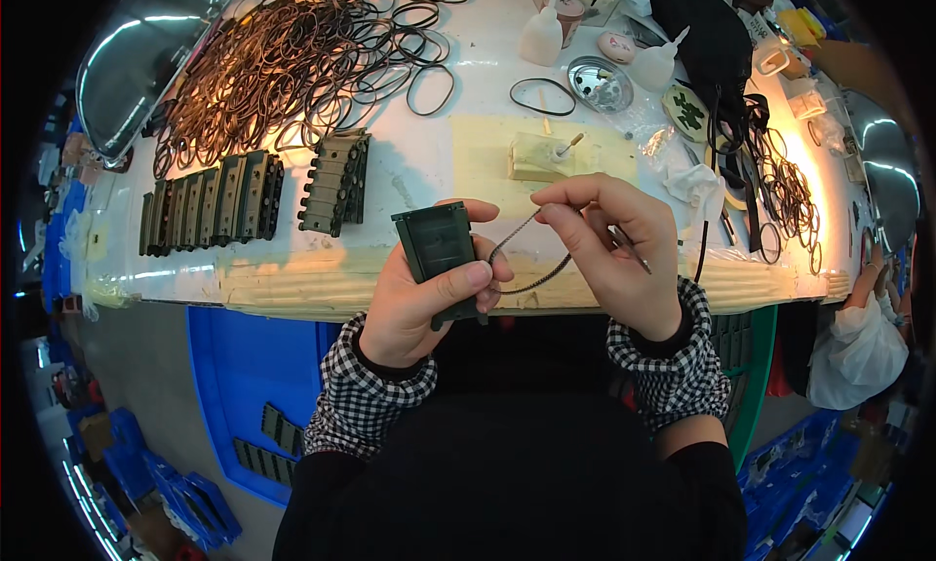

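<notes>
My left hand is closed around a dark green rectangular plastic housing, held upright near the table's front edge. A thin dark rubber ring hangs in a loop between my hands. Its left end lies by my left fingertips, beside the housing. My right hand pinches the ring's other end between thumb and forefinger. A slim metal tool, its kind unclear, is also tucked within the curled fingers of that hand. Just beyond stands a pale yellow block with a small stick-like tool on it.
A large heap of rubber rings covers the back left. Olive-green plastic housings stand in a row at left. A metal dish, white squeeze bottles and black cloth lie back right. Below is a blue bin.
</notes>
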Demonstrator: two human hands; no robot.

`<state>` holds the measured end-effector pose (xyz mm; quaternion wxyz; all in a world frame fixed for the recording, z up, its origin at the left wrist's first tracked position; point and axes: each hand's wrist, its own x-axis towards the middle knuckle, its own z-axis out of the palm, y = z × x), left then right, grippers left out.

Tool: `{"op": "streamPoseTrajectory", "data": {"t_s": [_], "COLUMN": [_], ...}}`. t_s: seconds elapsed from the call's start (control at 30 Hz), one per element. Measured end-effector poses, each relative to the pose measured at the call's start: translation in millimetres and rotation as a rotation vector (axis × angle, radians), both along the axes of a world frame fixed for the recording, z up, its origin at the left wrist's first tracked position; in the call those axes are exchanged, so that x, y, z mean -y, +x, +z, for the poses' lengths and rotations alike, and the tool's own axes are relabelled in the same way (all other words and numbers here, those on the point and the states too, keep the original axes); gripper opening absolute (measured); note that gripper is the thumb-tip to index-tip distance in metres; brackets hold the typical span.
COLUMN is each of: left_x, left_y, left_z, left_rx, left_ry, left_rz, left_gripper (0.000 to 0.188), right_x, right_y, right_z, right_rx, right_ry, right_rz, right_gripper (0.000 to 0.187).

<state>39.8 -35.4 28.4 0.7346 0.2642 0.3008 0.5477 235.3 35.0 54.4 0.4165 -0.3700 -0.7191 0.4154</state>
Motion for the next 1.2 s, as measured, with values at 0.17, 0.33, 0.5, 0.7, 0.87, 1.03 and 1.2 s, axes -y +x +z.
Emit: {"op": "streamPoseTrajectory", "data": {"t_s": [0.17,0.33,0.5,0.7,0.87,1.03,1.2], "left_x": [1,1,1,-4,-4,-3,-2], "left_y": [-1,-1,-1,-2,0,-1,0], "left_z": [-3,-2,-1,-3,-3,-4,-6], "left_rx": [0.031,0.024,0.149,0.261,0.286,0.298,0.295], "left_ry": [-0.01,-0.007,-0.064,-0.143,-0.162,-0.157,-0.147], "left_rz": [-0.003,0.022,0.087,0.134,0.133,0.133,0.133], "left_gripper": [0.051,0.05,0.047,0.039,0.038,0.039,0.041], "right_x": [-3,-2,-2,3,3,-1,0], "right_y": [6,4,10,14,14,17,15], "right_z": [-1,-6,-2,-8,-12,-5,-7], "right_rx": [-0.066,-0.059,0.053,-0.028,-0.123,-0.141,-0.163], "right_ry": [-0.034,0.039,-0.01,-0.304,-0.402,-0.45,-0.415], "right_rz": [-0.034,-0.03,0.104,0.15,0.173,0.18,0.091], "right_gripper": [0.01,0.013,0.011,0.009,0.013,0.013,0.011]}}
